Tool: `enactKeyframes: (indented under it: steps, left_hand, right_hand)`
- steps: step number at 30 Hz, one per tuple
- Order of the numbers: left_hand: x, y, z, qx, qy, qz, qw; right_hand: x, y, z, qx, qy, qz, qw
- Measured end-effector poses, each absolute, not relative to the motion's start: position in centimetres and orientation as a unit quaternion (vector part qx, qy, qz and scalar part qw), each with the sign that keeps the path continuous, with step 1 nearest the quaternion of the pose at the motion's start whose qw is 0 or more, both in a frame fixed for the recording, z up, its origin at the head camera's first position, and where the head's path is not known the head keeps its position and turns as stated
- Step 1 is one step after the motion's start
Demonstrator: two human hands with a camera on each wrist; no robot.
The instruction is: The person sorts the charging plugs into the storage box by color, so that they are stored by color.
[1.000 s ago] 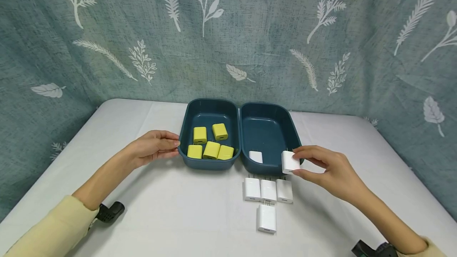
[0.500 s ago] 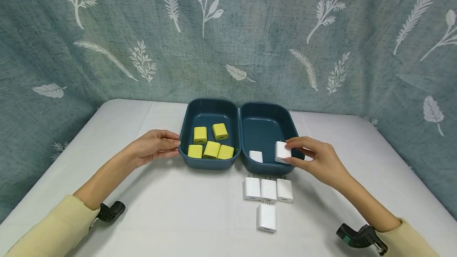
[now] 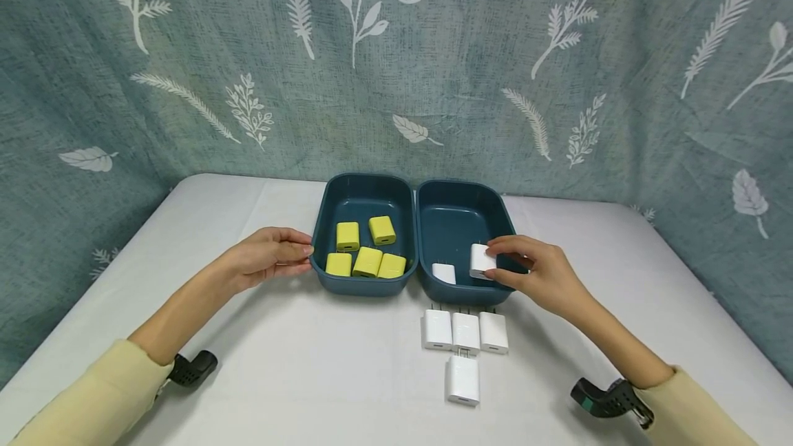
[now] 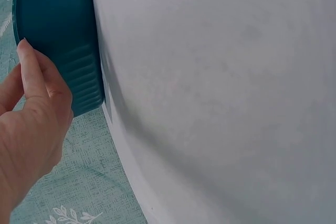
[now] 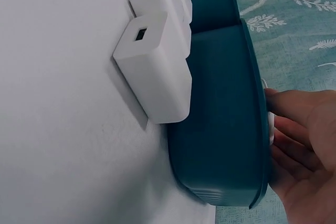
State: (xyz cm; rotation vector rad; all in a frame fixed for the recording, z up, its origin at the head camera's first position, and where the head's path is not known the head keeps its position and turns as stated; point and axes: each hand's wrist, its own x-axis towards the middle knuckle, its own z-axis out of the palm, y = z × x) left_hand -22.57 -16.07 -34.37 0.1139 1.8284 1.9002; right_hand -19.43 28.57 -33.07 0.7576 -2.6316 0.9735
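Observation:
My right hand [image 3: 542,272] pinches a white USB wall charger [image 3: 481,261] by its right side, low inside the right-hand dark teal bin [image 3: 461,188]. In the right wrist view, the bin wall hides most of that charger. Another white charger [image 3: 443,273] lies at the bin's front left. My left hand [image 3: 268,259] rests its fingertips against the left wall of the other teal bin [image 3: 362,286], with fingers fairly straight. In the left wrist view a fingertip [image 4: 24,45] reaches that bin's rim. Several yellow chargers [image 3: 367,261] lie inside this left bin.
Several white chargers stand on the white-covered table [image 3: 279,363] in front of the right bin: a close row [image 3: 466,331] and one nearer charger [image 3: 463,378]. The two bins stand side by side. Behind the table hangs a patterned teal curtain [image 3: 372,102].
My right hand has carried the white charger leftward, from over the right bin's front right rim to low inside it. My left hand has stayed at the left bin.

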Motion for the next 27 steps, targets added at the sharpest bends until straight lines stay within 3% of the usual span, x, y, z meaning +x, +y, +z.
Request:
enactKeyframes:
  steps: [27]
  left_hand:
    - [-22.5,-16.0,-34.4,0.045,0.671,0.697,0.249]
  right_hand:
    - [-21.6,26.7,-33.4,0.298,-0.906,0.293,0.067]
